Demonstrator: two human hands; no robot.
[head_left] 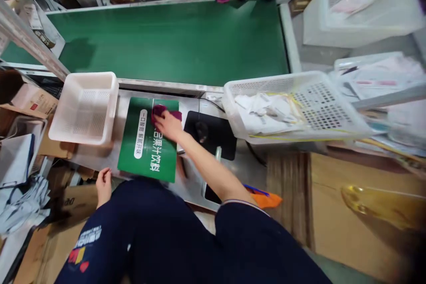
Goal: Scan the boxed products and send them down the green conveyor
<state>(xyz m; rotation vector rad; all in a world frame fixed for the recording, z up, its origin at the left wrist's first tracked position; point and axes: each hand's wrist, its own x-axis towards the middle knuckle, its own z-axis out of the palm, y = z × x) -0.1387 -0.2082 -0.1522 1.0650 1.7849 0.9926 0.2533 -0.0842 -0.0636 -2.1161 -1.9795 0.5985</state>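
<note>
My right hand [168, 126] presses a crumpled purple cloth [159, 113] onto a green printed carton or board [133, 137]. White Chinese lettering runs along its face, partly hidden beneath that hand and wrist. The green item lies flat on the grey worktable [96, 157], close to my body. My left hand [104, 185] hangs by the table's near edge, left of the green item and apart from it. Its fingers are curled together, and nothing shows in them.
A white plastic basket [111, 111] stands on the left. To the right are a black mouse pad [226, 137], a mouse [201, 131] and a perforated basket [233, 97] holding papers. Beyond runs a green conveyor belt [186, 44]. Cardboard [349, 222] lies at the lower right.
</note>
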